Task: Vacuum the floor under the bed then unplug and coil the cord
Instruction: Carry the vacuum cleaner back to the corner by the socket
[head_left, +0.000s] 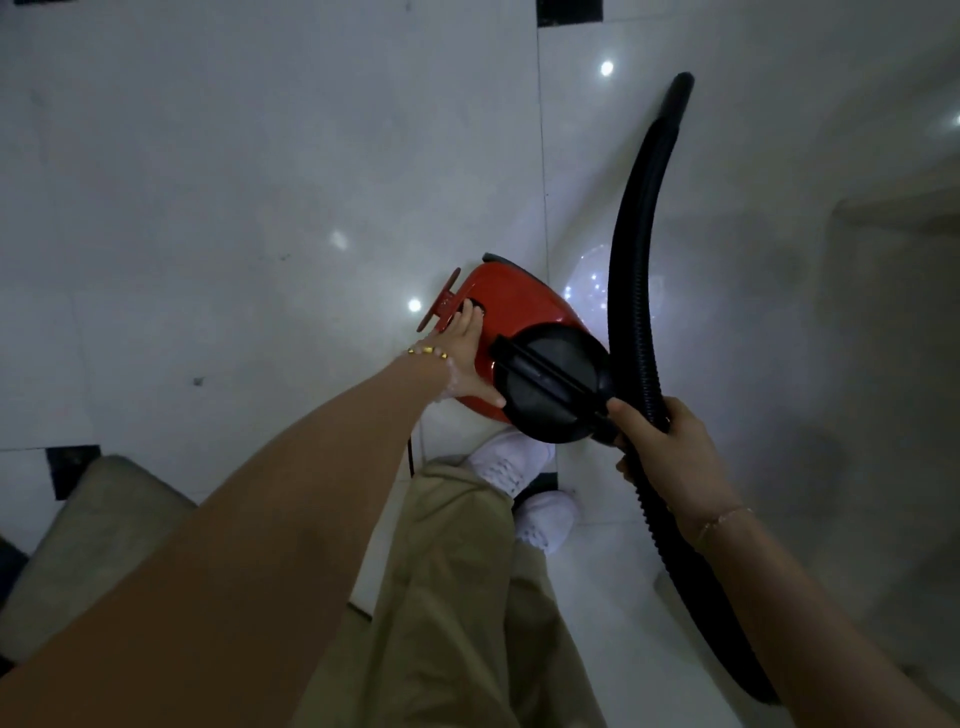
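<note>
Head view, looking straight down at a glossy white tiled floor (260, 156).

- Red vacuum cleaner (524, 306) sits on the floor just ahead of my white shoes (519, 462). Its black round end cap (550, 384) points back toward me.
- Left hand (467, 358) lies flat on the red body, fingers straight and close together. The fingertips reach a dark recess beside the red handle (441, 301), and the thumb is spread along the seam of the black cap. It is pressing or resting, not gripping. Whether a fingertip is on a switch, I cannot tell.
- Right hand (670, 452) is wrapped around the black ribbed hose (631, 291), just beside the cap where the hose joins it.
- From that grip the hose arcs up and away to a tapered tip, and another stretch runs down past my right forearm toward the lower edge.
- A thin dark cord (410, 457) shows below the left wrist, dropping from the vacuum's underside. Only a short piece is visible.
- Gold bracelet (427, 352) on the left wrist.
- Khaki trousers (467, 597) fill the lower centre.
- A grey padded edge (104, 519) is at lower left.
</note>
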